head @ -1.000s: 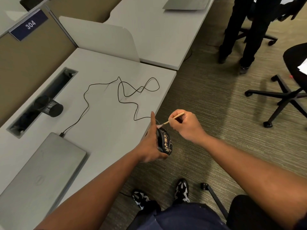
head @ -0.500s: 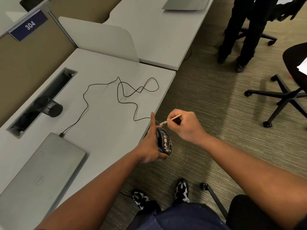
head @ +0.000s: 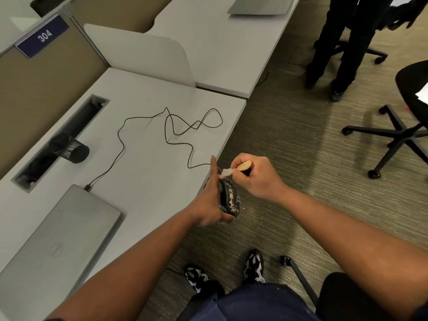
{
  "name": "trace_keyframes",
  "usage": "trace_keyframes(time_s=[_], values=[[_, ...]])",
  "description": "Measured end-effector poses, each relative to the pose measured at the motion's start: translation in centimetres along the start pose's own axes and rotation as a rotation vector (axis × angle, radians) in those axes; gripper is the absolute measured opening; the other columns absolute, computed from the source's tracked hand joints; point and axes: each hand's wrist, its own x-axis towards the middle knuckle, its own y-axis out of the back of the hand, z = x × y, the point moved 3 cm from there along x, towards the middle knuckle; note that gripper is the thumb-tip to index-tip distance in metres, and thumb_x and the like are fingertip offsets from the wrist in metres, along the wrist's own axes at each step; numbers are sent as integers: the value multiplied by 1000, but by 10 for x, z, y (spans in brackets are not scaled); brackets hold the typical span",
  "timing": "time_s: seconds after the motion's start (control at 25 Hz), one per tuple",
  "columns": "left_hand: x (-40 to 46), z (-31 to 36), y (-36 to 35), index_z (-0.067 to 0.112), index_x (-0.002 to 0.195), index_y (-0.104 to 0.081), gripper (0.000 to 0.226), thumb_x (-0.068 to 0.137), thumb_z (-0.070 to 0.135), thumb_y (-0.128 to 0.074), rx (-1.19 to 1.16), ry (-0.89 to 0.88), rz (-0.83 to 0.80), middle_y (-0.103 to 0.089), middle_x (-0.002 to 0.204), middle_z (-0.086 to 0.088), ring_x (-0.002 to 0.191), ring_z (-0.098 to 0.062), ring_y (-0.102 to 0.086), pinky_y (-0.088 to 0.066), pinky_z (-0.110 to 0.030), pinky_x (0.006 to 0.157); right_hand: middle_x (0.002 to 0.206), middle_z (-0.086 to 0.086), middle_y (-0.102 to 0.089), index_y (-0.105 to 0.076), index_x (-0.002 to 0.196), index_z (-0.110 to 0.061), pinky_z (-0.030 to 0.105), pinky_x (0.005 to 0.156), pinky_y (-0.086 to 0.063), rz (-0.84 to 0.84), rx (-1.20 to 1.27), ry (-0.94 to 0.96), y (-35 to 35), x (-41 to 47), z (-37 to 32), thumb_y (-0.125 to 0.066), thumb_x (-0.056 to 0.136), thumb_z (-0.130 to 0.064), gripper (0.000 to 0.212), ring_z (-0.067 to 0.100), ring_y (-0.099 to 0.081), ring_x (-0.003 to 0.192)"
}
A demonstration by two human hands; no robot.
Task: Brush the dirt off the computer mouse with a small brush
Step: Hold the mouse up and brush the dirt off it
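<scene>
Glossy black plastic mouse [head: 229,198] speckled with pale crumbs; wooden-handled brush [head: 240,167]; matt white desk [head: 143,158].

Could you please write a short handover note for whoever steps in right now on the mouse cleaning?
Left hand: grips the computer mouse, held on its side off the desk edge, above the carpet.
Right hand: holds the small brush; its bristles are at the top end of the mouse.
The mouse cable trails loosely over the desk to the closed laptop.
Done: brushing is under way at the top end.
Left: pale crumbs still cover much of the mouse's upper face; work the brush downward over it until it is clean.
</scene>
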Motion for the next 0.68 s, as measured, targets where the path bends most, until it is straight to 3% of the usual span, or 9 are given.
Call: trace_keyframes(time_s=[0.12, 0.28, 0.44, 0.68], values=[[1, -2, 2, 65, 137, 45, 167, 71, -5, -91, -22, -19, -3, -29, 163, -3, 124, -19, -65, -64, -36, 90, 64, -10, -61, -71, 87, -16, 22, 51, -39, -90, 2, -33, -3, 2, 0, -67, 88, -15, 4, 3, -48, 52], [1, -3, 2, 66, 137, 45, 168, 70, -3, -93, -24, -27, -3, -23, 165, 1, 133, -18, -56, -60, -20, 83, 70, -9, -65, -70, 86, -20, 27, 54, -44, -82, -130, 43, -2, 3, -3, -60, 87, -32, 15, 7, -55, 58], [1, -4, 2, 67, 135, 45, 166, 71, -3, -92, -25, -35, 0, -32, 154, 2, 127, -24, -64, -64, -39, 92, 66, -11, -62, -71, 89, -17, 19, 52, -39, -65, -43, -2, -2, 3, -1, -67, 90, -14, 5, 5, -51, 53], [1, -7, 4, 68, 136, 44, 168, 68, 2, -95, -17, -16, 25, -32, 158, -3, 130, -25, -61, -59, -47, 102, 66, -6, -66, -71, 87, -19, 27, 51, -43, -46, -107, -28, -3, 3, 2, -69, 91, -19, 4, 4, -51, 52]])
